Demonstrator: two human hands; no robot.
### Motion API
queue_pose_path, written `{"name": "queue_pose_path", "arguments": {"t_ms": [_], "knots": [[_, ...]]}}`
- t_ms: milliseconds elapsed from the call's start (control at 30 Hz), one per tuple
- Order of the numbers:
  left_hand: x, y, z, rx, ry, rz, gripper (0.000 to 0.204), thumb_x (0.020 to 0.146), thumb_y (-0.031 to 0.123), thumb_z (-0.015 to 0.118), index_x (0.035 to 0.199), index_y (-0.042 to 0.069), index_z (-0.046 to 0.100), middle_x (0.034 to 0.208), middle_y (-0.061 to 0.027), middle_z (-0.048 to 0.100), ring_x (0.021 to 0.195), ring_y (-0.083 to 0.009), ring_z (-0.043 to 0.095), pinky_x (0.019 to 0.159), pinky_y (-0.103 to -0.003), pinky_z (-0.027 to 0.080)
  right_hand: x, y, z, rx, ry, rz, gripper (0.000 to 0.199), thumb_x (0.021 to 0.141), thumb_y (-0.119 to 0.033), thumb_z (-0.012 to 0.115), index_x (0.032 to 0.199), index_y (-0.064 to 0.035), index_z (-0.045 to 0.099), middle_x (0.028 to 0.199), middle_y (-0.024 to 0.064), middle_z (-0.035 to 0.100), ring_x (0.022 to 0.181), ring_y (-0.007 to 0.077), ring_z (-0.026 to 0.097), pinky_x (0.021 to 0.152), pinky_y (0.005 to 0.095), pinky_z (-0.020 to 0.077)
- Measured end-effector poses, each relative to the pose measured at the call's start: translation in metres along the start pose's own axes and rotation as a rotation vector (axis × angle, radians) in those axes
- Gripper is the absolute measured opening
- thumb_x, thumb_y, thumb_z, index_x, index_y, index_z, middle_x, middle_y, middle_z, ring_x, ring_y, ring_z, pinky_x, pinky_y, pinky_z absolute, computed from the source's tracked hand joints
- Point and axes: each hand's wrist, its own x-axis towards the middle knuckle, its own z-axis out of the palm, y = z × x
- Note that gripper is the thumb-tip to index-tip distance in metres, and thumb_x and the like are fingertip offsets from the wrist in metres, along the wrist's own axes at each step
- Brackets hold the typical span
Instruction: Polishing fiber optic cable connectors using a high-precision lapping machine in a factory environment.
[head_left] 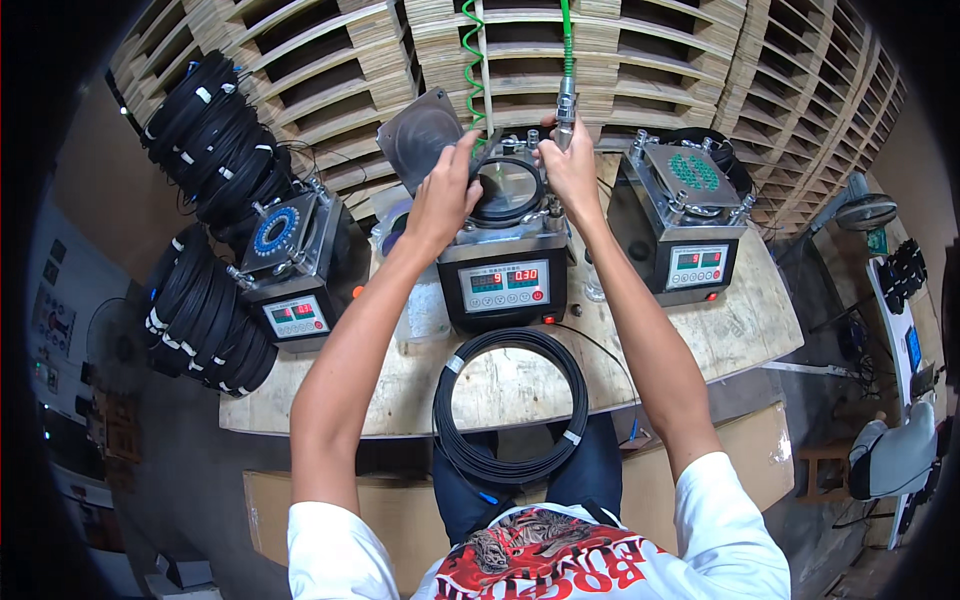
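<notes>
red-green display panel below hands

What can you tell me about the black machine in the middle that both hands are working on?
The middle machine is a black box of metal, standing upright on the pale wooden table between two similar units. Its front panel carries two lit displays and a round red button. On top lies a round glassy plate inside a dark ring, held by silver posts. The left hand grips the ring's left edge; the right hand is at its back right corner.
</notes>
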Motion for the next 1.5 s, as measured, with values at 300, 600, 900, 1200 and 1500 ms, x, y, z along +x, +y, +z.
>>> {"name": "queue_pose_path", "arguments": {"t_ms": [300,600,900,1200,1500], "knots": [[-0.013,-0.002,0.006,0.061,0.162,-0.136,0.057,0.087,0.006,0.063,0.142,0.009,0.049,0.105,-0.0208,0.055,0.091,-0.0424,0.064,0.078,-0.051,0.054,-0.045,-0.039,0.038,0.397,0.028,0.245,0.023,0.082,0.003,0.055,0.103,-0.0014,0.050,0.078,0.0061,0.056,0.061,0.0125,0.059,0.053,0.0276,0.0479],[-0.012,0.003,0.012,-0.014,0.207,-0.185,0.058,0.085,0.004,0.066,0.141,0.010,0.052,0.104,-0.0207,0.053,0.089,-0.0426,0.064,0.077,-0.050,0.054,-0.032,-0.002,0.054,0.370,0.422,0.083,0.022,0.084,0.006,0.060,0.102,-0.0018,0.051,0.101,0.0100,0.047,0.088,0.0188,0.056,0.079,0.0340,0.0456],[0.000,-0.027,-0.003,0.105,-0.411,0.218,0.048,0.086,0.008,0.068,0.132,0.020,0.066,0.125,-0.0181,0.056,0.116,-0.0360,0.058,0.100,-0.043,0.049,0.001,-0.032,-0.040,0.456,0.021,0.231,0.023,0.092,-0.003,0.053,0.114,-0.0026,0.050,0.098,0.0074,0.055,0.083,0.0195,0.071,0.071,0.0303,0.0570],[0.016,-0.036,0.009,-0.034,-0.596,0.184,0.043,0.092,0.018,0.068,0.135,0.017,0.063,0.140,-0.0257,0.052,0.127,-0.0413,0.054,0.106,-0.043,0.045,-0.005,-0.026,-0.052,0.456,-0.039,0.268,0.022,0.092,0.000,0.052,0.113,-0.0040,0.048,0.095,0.0044,0.055,0.085,0.0195,0.070,0.071,0.0308,0.0590],[0.017,-0.040,0.023,-0.068,-0.527,0.152,0.038,0.095,0.028,0.065,0.132,0.020,0.066,0.144,-0.0225,0.051,0.131,-0.0390,0.050,0.111,-0.044,0.040,-0.008,-0.022,-0.048,0.442,-0.068,0.270,0.020,0.091,0.000,0.050,0.111,-0.0038,0.050,0.094,0.0040,0.055,0.084,0.0186,0.069,0.073,0.0307,0.0597]]}}
